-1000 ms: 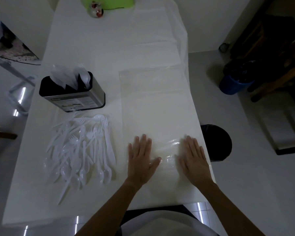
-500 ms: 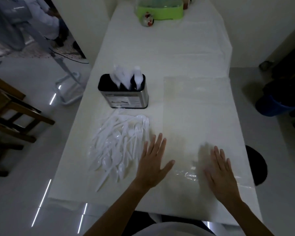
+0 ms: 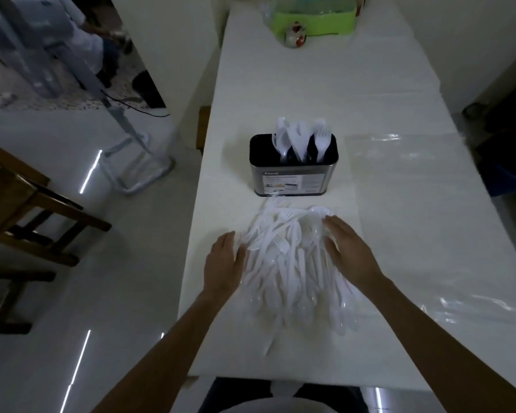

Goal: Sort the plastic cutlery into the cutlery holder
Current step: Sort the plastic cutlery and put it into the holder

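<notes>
Head view is all I have, looking down along a long white worktop (image 3: 325,84). Near its front edge lies the pile of plastic cutlery (image 3: 292,263), white forks, spoons and knives heaped loosely, handles mostly pointing toward me. My left hand (image 3: 225,265) rests flat at the pile's left edge, fingers spread and touching the outermost pieces; its grip is wide and holds nothing. My right hand (image 3: 347,251) sits on the pile's right side, palm down over the pieces there, fingers extended; that grip is wide too, with nothing closed in it as far as I can see. The two hands flank the heap, one on each side.

Just beyond the pile stands the cutlery holder (image 3: 293,168), a dark-topped metal box with a label on its front face, upright. Several white pieces stand in it, a fork's tines visible at the right; I cannot tell the compartments apart. A clear plastic sheet (image 3: 414,204) lies flat to the right of holder and pile. At the far end sits a green tray (image 3: 315,20) with a small round ornament (image 3: 295,37) just in front of it.
</notes>
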`<state>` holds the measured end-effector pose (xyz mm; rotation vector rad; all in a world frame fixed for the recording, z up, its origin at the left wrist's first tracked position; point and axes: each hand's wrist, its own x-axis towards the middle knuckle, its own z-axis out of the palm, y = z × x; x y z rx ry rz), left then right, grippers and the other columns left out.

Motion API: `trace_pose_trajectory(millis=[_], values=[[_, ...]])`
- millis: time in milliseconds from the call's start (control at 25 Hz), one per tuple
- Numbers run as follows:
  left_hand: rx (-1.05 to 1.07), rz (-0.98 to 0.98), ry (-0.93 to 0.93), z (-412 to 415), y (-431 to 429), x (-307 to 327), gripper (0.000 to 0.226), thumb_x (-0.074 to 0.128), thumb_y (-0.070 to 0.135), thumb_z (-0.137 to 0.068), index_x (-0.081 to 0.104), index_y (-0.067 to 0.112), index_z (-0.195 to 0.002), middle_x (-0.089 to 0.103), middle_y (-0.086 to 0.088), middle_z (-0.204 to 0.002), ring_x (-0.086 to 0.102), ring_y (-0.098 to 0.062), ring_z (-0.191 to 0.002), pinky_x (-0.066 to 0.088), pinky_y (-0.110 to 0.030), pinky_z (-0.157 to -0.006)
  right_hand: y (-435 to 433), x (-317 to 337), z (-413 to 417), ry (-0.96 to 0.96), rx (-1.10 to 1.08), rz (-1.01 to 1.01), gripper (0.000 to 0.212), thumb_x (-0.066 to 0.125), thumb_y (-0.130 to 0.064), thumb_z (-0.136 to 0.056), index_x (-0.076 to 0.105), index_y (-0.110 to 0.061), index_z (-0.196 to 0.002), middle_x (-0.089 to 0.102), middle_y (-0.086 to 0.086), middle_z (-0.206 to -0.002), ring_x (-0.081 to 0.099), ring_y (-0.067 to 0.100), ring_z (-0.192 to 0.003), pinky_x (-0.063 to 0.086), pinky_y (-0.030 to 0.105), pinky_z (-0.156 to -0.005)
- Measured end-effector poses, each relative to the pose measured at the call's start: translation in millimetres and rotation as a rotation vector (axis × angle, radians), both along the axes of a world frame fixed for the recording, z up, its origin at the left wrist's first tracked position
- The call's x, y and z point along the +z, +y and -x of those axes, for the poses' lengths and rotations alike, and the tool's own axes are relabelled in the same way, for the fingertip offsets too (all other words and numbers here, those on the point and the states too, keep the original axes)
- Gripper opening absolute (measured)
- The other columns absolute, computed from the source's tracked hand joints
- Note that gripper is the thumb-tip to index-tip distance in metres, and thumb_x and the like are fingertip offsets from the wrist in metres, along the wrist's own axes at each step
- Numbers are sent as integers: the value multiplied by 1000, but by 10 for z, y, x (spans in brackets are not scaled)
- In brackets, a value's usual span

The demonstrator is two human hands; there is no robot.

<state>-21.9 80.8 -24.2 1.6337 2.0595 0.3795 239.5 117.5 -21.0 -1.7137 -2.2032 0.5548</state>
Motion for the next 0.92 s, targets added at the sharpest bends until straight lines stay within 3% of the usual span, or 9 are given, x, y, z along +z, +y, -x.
trace_pose_trajectory(millis=[120,240,360,480,600,760,920], values=[[-88,38,60,141,330,-15,46,51,39,-91,55,7,-124,52,-14,-124,48,-30,-116,44,-39,-90,452,-34,193,-29,-82,55,42,42,-12,-97,42,-2,-138,45,17,-142,41,29,-132,33,37,-110],[-129,61,75,190,325,-30,36,61,35,-85,61,12,-113,50,-8,-116,48,-24,-109,44,-33,-83,661,-101,206,-136,-150,153,43,45,-10,-94,43,-3,-137,46,18,-138,46,34,-123,42,44,-100],[-45,92,-22,221,302,-78,31,67,28,-79,62,12,-105,48,-4,-105,50,-21,-100,39,-26,-75,717,-153,226,-241,-178,125,36,52,-12,-92,54,-5,-127,51,19,-125,50,35,-112,46,44,-90],[43,126,-172,251,282,-73,14,70,19,-76,60,13,-84,53,-1,-87,54,-18,-81,39,-22,-65,693,-149,225,-212,-269,104,19,57,-15,-90,65,-7,-105,57,15,-106,54,32,-101,46,42,-83],[27,160,-218,256,214,-16,12,67,14,-80,56,17,-76,56,3,-74,53,-14,-70,37,-18,-58,644,-93,121,-51,-326,101,13,58,-16,-90,66,-6,-94,65,13,-98,60,30,-94,47,35,-80],[85,191,-260,254,-45,22,14,72,14,-77,60,16,-84,54,11,-68,51,-6,-63,34,-7,-52,486,81,-78,287,-470,-9,10,60,-10,-89,64,-1,-90,68,11,-89,61,23,-82,34,14,-66],[-13,278,-264,218,-338,71,23,76,22,-75,59,20,-91,57,8,-79,54,-9,-69,36,-11,-54,298,208,-220,478,-597,-51,9,59,-10,-89,63,-3,-90,64,4,-86,57,-7,-71,38,1,-64]])
